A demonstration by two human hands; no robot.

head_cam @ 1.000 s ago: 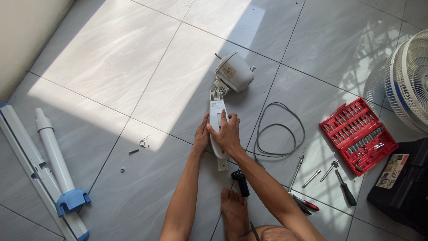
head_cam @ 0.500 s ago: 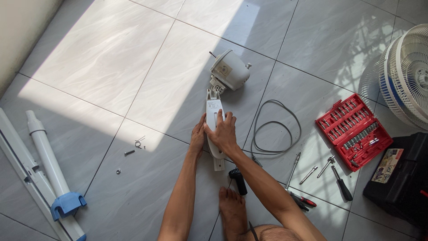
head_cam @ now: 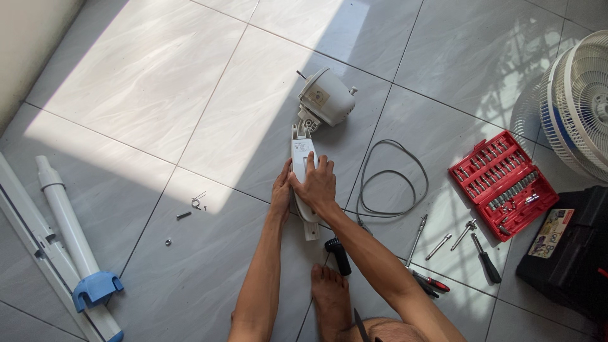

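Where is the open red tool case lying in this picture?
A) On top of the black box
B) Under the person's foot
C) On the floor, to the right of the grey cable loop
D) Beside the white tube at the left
C: the red tool case lies open on the floor tiles, to the right of the grey cable, near the black box but not on it.

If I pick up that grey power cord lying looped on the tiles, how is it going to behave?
The grey cord will probably be floppy: it lies in a loose loop on the tiled floor, so it should sag and uncoil when lifted. It looks thin, so likely light. One end seems to run toward the white fan body under both hands, so pulling may tug that.
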